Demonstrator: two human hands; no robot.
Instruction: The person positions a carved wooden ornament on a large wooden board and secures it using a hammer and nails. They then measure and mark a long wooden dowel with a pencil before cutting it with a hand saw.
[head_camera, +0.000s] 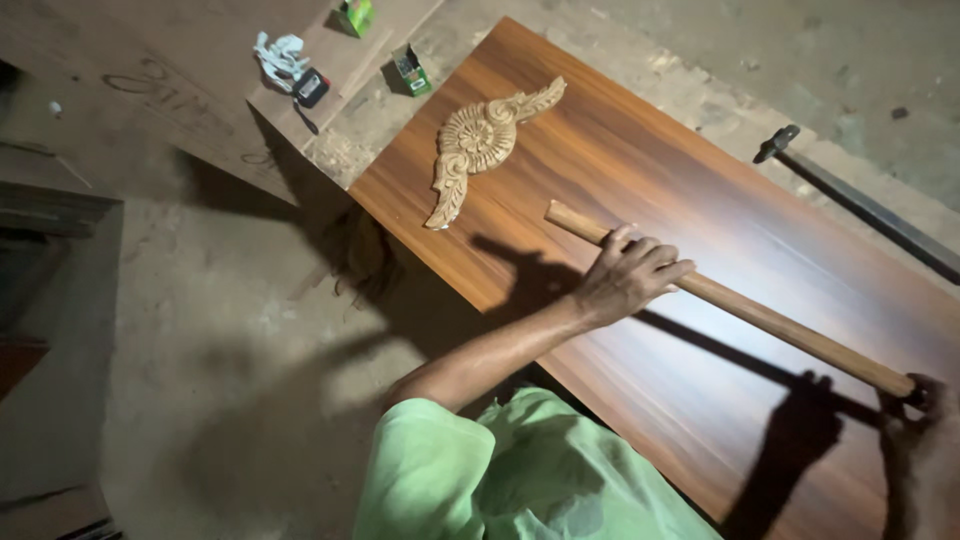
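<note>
Head view. The left hand (628, 278) is raised over a long brown wood-grain panel (640, 170), forearm reaching up from a light green sleeve (480, 470) at the lower edge. Its fingers are curled round a long pale wooden handle (740, 310) near the handle's upper end, the thumb laid along the top. The handle runs diagonally down to the right, just above the panel, and throws a dark shadow across the board. At the lower right corner the right hand (920, 440) meets the far end of the handle; it lies in deep shade and is cut by the frame edge, so its grip and how far it is open cannot be made out, nor what sits on that end of the handle.

A carved pale wooden ornament (487, 142), a rosette with two leafy wings, lies flat on the panel beyond the left hand, well apart from it. A dark metal bar (860, 205) rests past the panel's far edge. Two small green boxes (411, 70) and a crumpled white rag (280, 55) lie on plywood at the top.
</note>
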